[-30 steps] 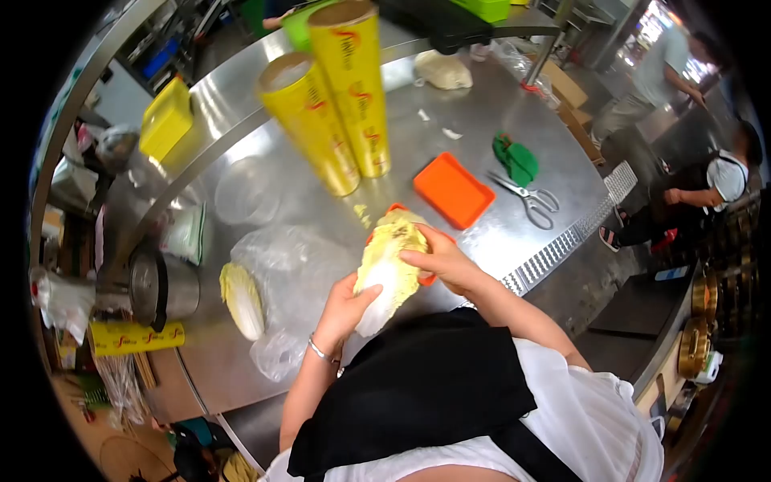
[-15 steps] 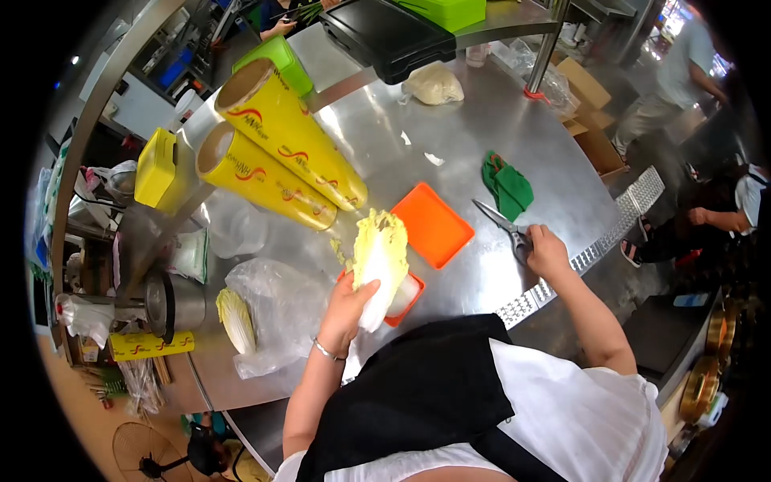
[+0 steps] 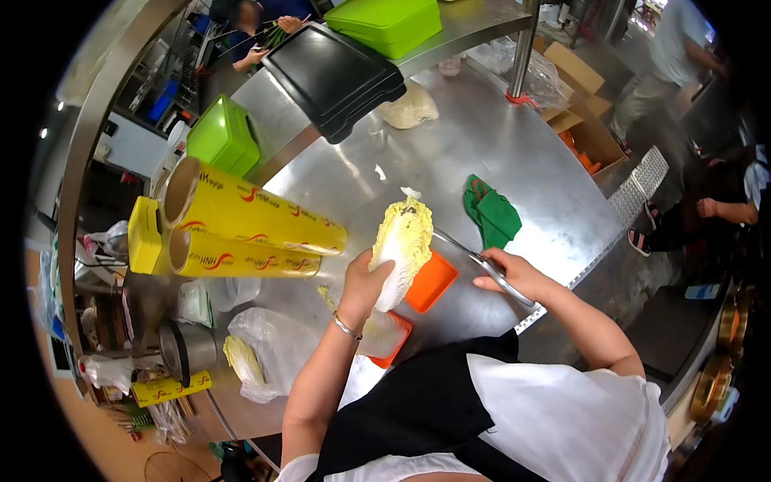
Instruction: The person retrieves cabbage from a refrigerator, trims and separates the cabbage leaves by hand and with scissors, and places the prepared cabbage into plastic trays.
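My left hand [image 3: 367,285] grips a napa cabbage [image 3: 404,245] by its white base, with the yellow leafy end pointing away from me. In my right hand [image 3: 514,277] is a pair of scissors [image 3: 504,283], its blades reaching toward the cabbage's right edge. Whether the blades touch the leaf I cannot tell. Behind the cabbage, partly covered, lies an orange tray [image 3: 434,283]. A second orange tray [image 3: 399,341] with something pale and translucent in it sits under my left wrist. A green cloth [image 3: 491,213] lies beyond my right hand.
Two yellow rolls of film [image 3: 265,217] stand at the left on the steel table [image 3: 337,173]. Another cabbage [image 3: 243,359] rests by a clear plastic bag [image 3: 277,337]. A black lidded box [image 3: 333,76] and green boxes [image 3: 385,22] occupy the shelf. Other people stand nearby.
My right hand has lifted the scissors off the table and brought them left to the cabbage. My left hand has raised the cabbage slightly to the right. The view has shifted.
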`<state>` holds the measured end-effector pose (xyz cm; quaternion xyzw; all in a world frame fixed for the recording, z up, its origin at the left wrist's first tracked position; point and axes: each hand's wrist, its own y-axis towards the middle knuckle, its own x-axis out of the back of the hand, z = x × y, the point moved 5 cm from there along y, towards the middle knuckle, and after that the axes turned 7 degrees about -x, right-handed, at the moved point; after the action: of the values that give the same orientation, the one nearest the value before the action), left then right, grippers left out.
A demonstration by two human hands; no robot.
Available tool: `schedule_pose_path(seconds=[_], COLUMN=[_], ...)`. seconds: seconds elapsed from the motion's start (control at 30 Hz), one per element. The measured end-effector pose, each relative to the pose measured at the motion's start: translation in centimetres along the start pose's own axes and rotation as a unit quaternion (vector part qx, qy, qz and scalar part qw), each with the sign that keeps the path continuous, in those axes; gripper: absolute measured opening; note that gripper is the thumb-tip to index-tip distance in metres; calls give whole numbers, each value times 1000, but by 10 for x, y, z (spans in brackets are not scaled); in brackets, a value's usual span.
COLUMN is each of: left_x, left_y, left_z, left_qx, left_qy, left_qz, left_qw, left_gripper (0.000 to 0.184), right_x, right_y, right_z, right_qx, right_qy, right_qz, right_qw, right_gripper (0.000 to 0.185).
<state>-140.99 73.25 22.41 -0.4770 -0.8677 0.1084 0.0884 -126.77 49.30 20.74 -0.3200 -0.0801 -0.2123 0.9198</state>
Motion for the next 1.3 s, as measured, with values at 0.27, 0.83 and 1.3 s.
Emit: schedule_pose_path(seconds=[0.27,0.83,1.3], left_x=[-15,-26,-16], left_y=[6,9,31], left_z=[-3,-3,-9], left_qx=[96,210,181], left_qy=[-60,-90,88], left_qz=[105,276,338], left_qw=[988,934,919], left_gripper=[37,44,39], right_x=[-4,5,26], right_y=[25,28,42], right_z=[17,8,14], right_qx=[24,77,62], right_qy=[13,24,-28], right_qz=[10,35,57], right_qw=[1000,996,996], right_gripper=[70,50,44])
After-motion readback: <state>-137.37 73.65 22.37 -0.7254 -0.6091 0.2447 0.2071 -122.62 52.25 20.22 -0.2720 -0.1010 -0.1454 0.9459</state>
